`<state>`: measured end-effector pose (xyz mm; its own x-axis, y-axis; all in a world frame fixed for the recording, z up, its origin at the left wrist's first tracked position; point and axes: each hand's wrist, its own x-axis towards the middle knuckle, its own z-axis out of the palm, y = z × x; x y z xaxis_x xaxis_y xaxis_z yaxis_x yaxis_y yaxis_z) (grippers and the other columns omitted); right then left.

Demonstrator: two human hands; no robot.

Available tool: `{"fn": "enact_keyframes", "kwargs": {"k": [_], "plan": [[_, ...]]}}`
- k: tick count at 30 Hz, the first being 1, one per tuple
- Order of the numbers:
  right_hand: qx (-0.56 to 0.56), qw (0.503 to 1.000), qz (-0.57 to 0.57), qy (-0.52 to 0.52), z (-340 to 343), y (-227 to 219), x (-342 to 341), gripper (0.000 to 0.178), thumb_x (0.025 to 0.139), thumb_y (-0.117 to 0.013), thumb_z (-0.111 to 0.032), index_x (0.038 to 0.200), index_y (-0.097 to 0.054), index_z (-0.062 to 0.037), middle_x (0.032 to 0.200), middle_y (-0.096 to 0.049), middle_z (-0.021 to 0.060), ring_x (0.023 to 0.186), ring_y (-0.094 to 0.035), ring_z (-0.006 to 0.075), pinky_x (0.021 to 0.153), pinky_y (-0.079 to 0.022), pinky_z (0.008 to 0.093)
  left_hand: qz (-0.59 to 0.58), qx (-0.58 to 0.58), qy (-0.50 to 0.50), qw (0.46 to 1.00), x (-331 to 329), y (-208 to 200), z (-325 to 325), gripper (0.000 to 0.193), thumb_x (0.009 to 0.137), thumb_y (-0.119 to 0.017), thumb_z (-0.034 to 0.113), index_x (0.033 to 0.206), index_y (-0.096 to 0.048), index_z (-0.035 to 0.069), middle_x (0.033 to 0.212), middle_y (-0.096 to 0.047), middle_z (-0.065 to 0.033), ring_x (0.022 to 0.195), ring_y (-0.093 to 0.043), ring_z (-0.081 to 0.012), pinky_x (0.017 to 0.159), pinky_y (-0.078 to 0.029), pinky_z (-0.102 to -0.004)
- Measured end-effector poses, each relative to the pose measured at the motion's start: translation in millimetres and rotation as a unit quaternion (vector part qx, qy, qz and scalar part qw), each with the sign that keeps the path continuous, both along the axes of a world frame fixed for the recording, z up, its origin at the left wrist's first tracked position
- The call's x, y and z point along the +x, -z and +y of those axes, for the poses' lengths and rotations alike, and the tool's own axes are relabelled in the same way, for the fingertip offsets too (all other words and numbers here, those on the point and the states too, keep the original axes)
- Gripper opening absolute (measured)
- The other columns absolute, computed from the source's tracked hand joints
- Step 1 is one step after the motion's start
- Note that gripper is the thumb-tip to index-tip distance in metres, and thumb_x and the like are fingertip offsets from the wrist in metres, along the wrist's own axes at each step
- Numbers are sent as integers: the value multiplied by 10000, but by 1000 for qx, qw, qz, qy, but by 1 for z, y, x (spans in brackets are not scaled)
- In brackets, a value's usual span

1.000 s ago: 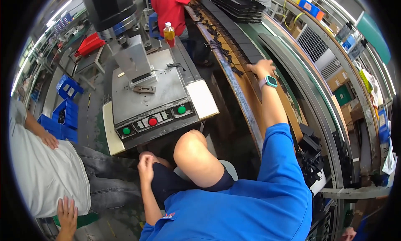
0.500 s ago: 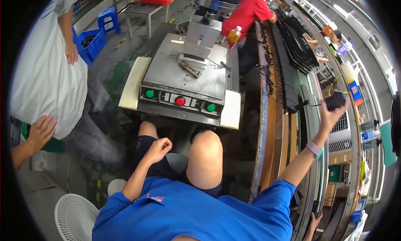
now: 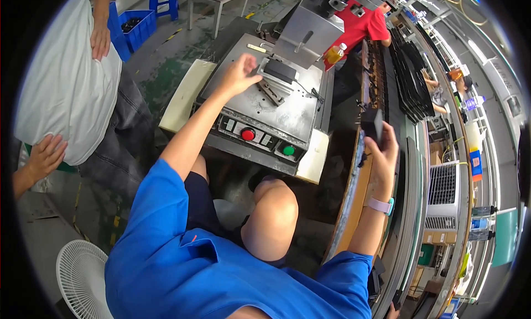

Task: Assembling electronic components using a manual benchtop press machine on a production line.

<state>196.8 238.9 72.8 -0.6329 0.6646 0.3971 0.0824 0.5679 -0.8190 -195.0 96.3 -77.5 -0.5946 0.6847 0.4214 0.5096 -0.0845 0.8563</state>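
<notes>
My right hand (image 3: 384, 147) grips a small black box-shaped part (image 3: 372, 124) above the inner edge of the conveyor line. My left hand (image 3: 241, 75) is over the press bed, slightly blurred, thumb apart from the fingers and nothing between them. Just right of its thumb, a similar black block (image 3: 280, 71) rests in the metal fixture of the bench press (image 3: 243, 106). Above that block, with a gap, hangs the press's metal head (image 3: 310, 39). A worn metal bar (image 3: 271, 92) lies in front of the fixture.
The press front carries a red button (image 3: 248, 133) and a green button (image 3: 289, 150). A bottle of yellow liquid (image 3: 334, 54) stands behind it. At left is a person in a white shirt (image 3: 72, 81); a person in red (image 3: 362, 26) is beyond. Stacked black panels (image 3: 412, 78) line the conveyor.
My right hand has brought the black part leftward from over the conveyor. My left hand has gone from my lap to the fixture. The press head has risen, exposing the block below.
</notes>
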Motion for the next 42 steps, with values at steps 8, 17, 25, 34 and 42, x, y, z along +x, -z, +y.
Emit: {"fn": "enact_keyframes", "kwargs": {"k": [8, 17, 25, 34, 42], "plan": [[-105, 994, -18, -37, 52, 80, -86, 509, 851, -739, -78, 1287, -498, 26, 1122, -606, 67, 988, -578, 120, 876, -471, 258, -71, 45, 229, 970, -51, 4, 65, 854, 722, -831, 168, 1420, -345, 91, 1254, -606, -65, 1187, -540, -206, 1013, -421, -359], [255, 953, -114, -120, 60, 105, -217, 570, 880, -691, -142, 1390, -459, -37, 1253, -569, 156, 1154, -548, 263, 994, -420, 352, -667, 382, 316, 557, 83, 4, -110, 793, 865, -695, 426, 1482, -323, 95, 1172, -552, -103, 994, -572, -222, 903, -484, -391], [445, 844, -259, -149, 47, 100, -241, 686, 873, -663, -369, 1467, -402, -147, 1365, -473, 218, 1201, -486, 408, 1010, -412, 455, -603, 236, 89, 757, 104, 47, -167, 630, 915, -650, 337, 1439, -346, 161, 1104, -565, -152, 934, -604, -227, 819, -535, -364], [383, 772, -504, -65, -57, 102, -105, 1051, 667, -838, -391, 1513, -275, -126, 1467, -385, 204, 1364, -349, 401, 1090, -360, 493, -361, 134, -23, 922, 75, 58, -151, 510, 909, -583, 121, 1367, -359, 145, 1108, -610, -147, 963, -635, -231, 797, -539, -348], [-65, 974, -82, -200, -154, 71, -120, 776, 845, -740, -288, 1424, -332, 30, 1301, -497, 231, 1092, -564, 330, 902, -495, 398, -438, 206, 129, 865, 157, -72, -114, 564, 964, -468, 215, 1469, -227, 142, 1286, -511, -193, 1131, -567, -266, 931, -482, -370]]}}
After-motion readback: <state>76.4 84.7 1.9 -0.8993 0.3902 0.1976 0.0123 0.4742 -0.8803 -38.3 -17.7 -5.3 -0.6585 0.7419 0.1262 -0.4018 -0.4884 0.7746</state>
